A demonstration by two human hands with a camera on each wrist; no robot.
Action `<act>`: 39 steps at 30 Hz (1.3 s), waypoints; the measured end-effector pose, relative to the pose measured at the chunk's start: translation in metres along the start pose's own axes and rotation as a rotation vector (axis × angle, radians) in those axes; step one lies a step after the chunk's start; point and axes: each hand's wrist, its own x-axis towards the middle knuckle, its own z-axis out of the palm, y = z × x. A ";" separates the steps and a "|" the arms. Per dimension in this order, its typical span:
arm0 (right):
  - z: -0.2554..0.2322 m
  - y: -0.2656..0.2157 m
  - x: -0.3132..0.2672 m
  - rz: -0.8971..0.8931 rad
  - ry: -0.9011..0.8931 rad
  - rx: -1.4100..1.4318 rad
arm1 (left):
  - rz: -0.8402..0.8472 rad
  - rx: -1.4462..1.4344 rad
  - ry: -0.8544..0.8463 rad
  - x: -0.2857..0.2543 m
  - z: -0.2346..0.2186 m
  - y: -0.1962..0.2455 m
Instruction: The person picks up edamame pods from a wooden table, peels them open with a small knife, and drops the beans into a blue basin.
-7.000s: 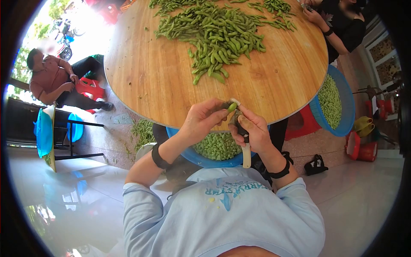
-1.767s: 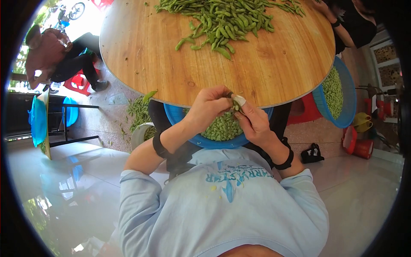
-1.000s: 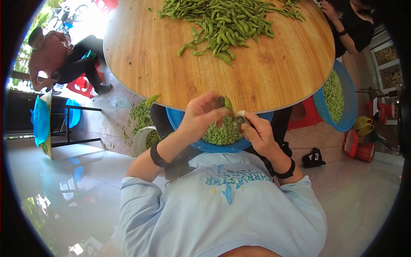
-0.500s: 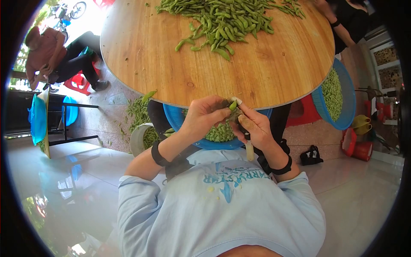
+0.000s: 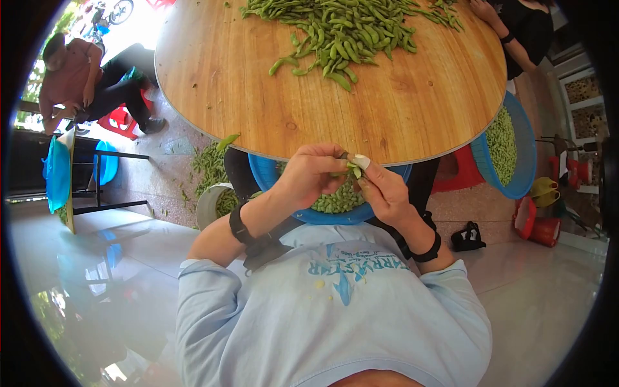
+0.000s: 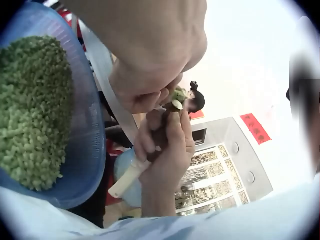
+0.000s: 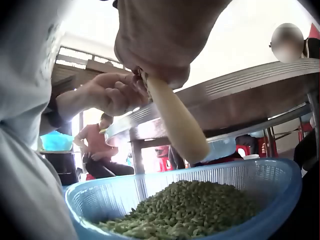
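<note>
My left hand (image 5: 302, 175) pinches a green soybean pod (image 5: 353, 169) just over the near table edge. Pale green beans show at the pod's end, right by the right fingertips. My right hand (image 5: 388, 195) meets it from the other side, a white covering on one fingertip. It also grips a tool with a thick cream handle (image 7: 176, 122), which slants down from the palm; its working end is hidden in the fingers. Below both hands a blue basin (image 5: 261, 173) holds a heap of shelled soybeans (image 5: 336, 200). A large pile of unshelled pods (image 5: 351, 35) lies on the table.
The round wooden table (image 5: 225, 97) curves in front of me. A white bucket (image 5: 207, 205) with pods stands at left, near pods scattered on the floor (image 5: 207, 169). Another blue basin (image 5: 527, 151) of beans is at right. Two people (image 5: 72, 72) sit around.
Half a second ago the pod stood up between the left fingers and the cream handle showed below my right hand. Now beans show at the pod's end, and the handle is hidden in the head view.
</note>
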 end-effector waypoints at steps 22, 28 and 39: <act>-0.007 -0.007 0.000 0.013 -0.199 -0.226 | 0.831 1.945 0.521 -0.051 -0.033 0.093; -0.012 -0.011 0.004 0.019 -0.180 -0.192 | 0.908 2.187 0.195 0.042 -0.068 0.152; -0.013 -0.019 0.009 0.491 0.051 0.472 | 0.763 1.311 0.300 0.026 -0.039 0.103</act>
